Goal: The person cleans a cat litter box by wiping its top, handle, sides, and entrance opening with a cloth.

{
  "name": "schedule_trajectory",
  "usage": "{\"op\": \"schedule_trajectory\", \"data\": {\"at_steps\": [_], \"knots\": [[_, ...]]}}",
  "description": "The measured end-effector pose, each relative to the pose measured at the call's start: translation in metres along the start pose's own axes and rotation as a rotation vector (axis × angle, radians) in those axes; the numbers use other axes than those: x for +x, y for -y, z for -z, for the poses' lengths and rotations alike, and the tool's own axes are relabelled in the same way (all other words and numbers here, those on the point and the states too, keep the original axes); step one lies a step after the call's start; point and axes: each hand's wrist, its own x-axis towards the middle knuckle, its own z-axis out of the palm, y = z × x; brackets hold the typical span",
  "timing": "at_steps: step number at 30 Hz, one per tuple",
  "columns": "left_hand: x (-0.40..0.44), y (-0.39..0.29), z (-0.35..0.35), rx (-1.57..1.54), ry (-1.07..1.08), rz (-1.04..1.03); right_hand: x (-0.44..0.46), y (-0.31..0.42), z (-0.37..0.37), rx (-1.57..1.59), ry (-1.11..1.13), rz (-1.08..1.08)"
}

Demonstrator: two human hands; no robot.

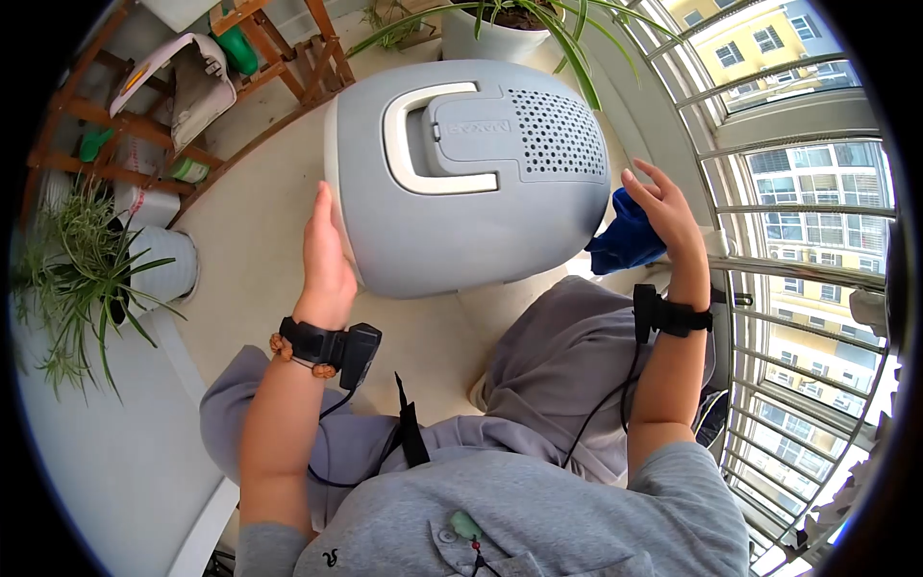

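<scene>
So the box (461, 240), grey and chunky, is right in front of the person's knees, over the pale floor (255, 212). Can't see its underside from here, so no clue how it's resting. White handle (396, 159) is folded flat on the upper face, with a panel of holes (556, 130) to the right of it.

Left hand (330, 264) is at the box's left edge, fingers straight and together, palm turned in. That grip isn't wrapped round anything, and the palm looks to be touching. Right hand (676, 219) is near the other end, fingers bent, with a blue cloth (625, 238) right by it. Honestly can't tell if that grip has hold of the cloth or is just in front of it. Black straps on both wrists, a plant (82, 245) off left, window bars (798, 209) on the right.
</scene>
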Motion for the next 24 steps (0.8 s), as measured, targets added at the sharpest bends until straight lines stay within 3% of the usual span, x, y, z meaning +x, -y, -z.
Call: {"op": "schedule_trajectory", "data": {"at_steps": [6,17,22,24], "knots": [[-0.003,0.014,-0.077,0.082,0.080,0.042,0.028,-0.056,0.031,0.031,-0.117,0.006],[0.022,0.067,-0.177,0.109,0.301,0.100,0.047,-0.114,0.079,-0.319,-0.370,-0.086],[0.029,0.097,-0.208,0.131,0.306,0.037,0.051,-0.103,0.079,-0.586,-0.548,-0.156],[0.032,0.103,-0.210,0.187,0.289,0.022,0.053,-0.091,0.080,-0.556,-0.486,-0.239]]}}
